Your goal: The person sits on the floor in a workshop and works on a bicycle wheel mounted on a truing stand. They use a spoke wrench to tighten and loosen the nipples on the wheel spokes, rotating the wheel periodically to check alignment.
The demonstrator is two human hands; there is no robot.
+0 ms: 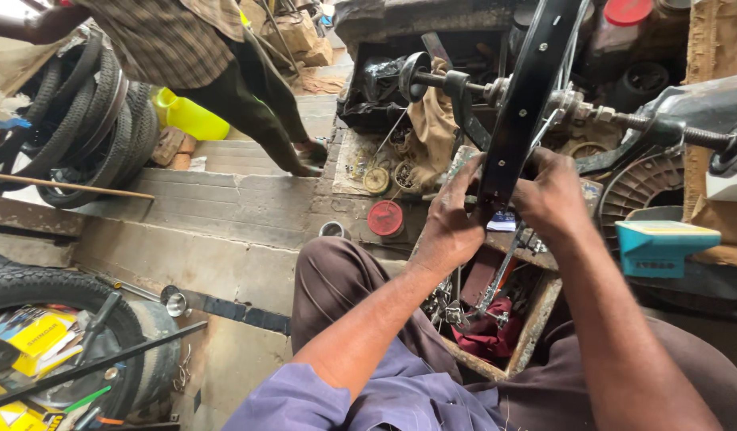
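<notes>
A wheel rim (521, 104) stood in the upper middle of the frame, with the left hand (452, 219) and right hand (553, 195) on either side of its lower edge. Below them sat a wooden box (532, 331). Stacked tyres (89, 120) filled the upper left, and another person (201, 56) stood just right of them.

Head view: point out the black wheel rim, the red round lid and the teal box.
black wheel rim (521, 104), head view, on the flat side of the rim above the hands.
red round lid (385, 218), head view, centre of its top.
teal box (660, 249), head view, on its front face.
</notes>
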